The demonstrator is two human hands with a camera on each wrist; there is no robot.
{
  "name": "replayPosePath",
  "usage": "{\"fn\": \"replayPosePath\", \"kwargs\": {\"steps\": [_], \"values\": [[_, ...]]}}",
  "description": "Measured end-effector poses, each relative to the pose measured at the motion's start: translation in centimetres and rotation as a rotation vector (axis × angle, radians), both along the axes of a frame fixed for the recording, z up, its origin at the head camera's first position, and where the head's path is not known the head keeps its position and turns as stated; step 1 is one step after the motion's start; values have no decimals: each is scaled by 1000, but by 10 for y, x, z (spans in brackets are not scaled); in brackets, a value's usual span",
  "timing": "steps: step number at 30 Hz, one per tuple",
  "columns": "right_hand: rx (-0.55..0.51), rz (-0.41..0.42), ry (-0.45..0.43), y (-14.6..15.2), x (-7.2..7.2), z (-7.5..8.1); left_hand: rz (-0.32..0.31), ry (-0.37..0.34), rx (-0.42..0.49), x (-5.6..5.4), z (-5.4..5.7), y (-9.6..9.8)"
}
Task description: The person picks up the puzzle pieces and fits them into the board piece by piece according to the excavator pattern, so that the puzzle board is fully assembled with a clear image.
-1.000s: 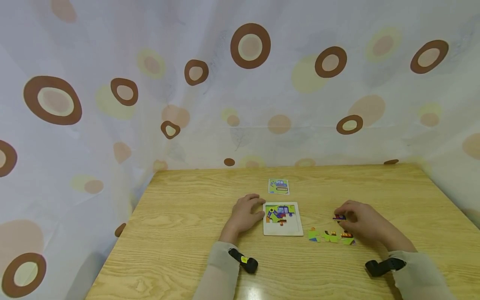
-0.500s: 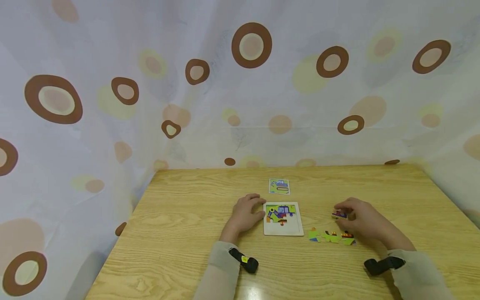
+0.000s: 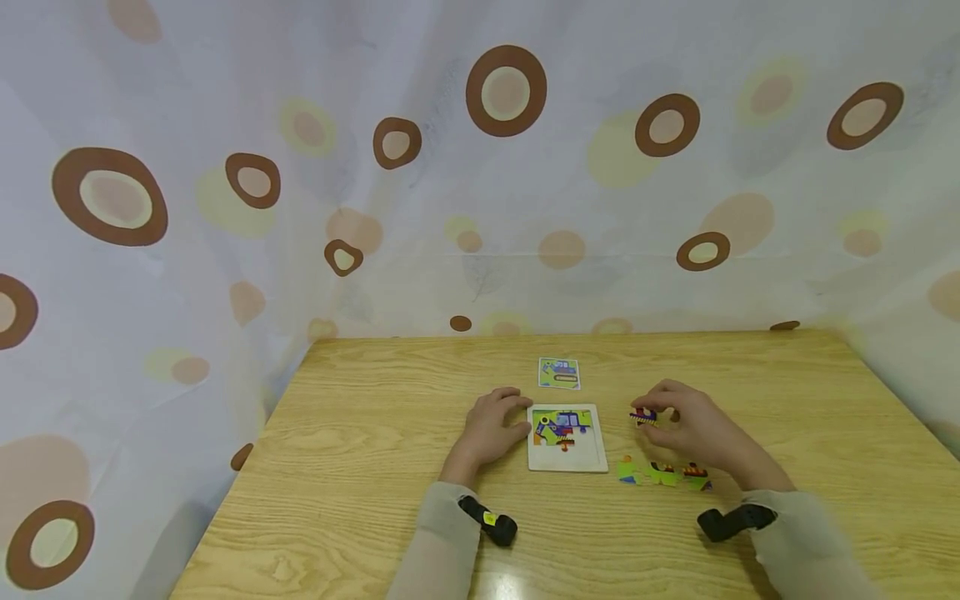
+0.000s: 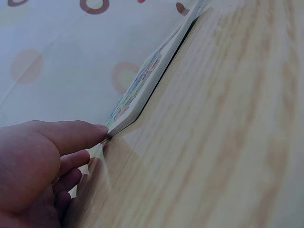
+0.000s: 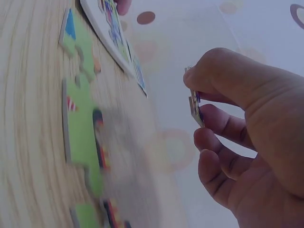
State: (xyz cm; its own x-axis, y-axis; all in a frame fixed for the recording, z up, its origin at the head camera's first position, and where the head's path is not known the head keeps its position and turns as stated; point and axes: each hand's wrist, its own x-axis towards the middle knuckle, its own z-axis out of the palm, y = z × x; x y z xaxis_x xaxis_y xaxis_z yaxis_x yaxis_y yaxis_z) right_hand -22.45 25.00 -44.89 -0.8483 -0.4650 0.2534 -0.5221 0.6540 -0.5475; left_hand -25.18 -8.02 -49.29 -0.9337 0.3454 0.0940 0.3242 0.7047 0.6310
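Observation:
My left hand (image 3: 491, 427) rests at the left edge of a white puzzle tray (image 3: 567, 464). In the left wrist view its thumb (image 4: 88, 135) touches the tray's edge. A partly filled excavator picture (image 3: 558, 429) lies inside the tray. My right hand (image 3: 693, 425) pinches a small puzzle piece (image 3: 643, 417), dark purple with red and a striped edge, between thumb and fingers. It is held above the table, to the right of the tray. The right wrist view shows this puzzle piece (image 5: 195, 109) nearly edge-on, its printed side mostly hidden.
Several loose green puzzle pieces (image 3: 663, 475) lie in a row right of the tray, nearer the front. Behind the tray lies a small excavator picture card (image 3: 558, 373). A spotted curtain (image 3: 555, 167) stands behind the wooden table (image 3: 360, 467).
My right hand has carried the puzzle piece leftward and slightly away from me, closer to the tray. My left hand stays at the tray's edge, and the loose pieces lie unmoved.

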Motion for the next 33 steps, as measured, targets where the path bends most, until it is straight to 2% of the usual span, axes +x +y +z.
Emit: {"fn": "replayPosePath", "kwargs": {"steps": [7,20,33], "values": [[1,55,20,-23,-7,-3,4,7,-13,0,-1,-1],[-18,79,-130,-58,-13,-4,4,-7,-12,2,1,-1],[-22,123,-220,-68,-18,-7,2,-7,6,2,3,-1]]}}
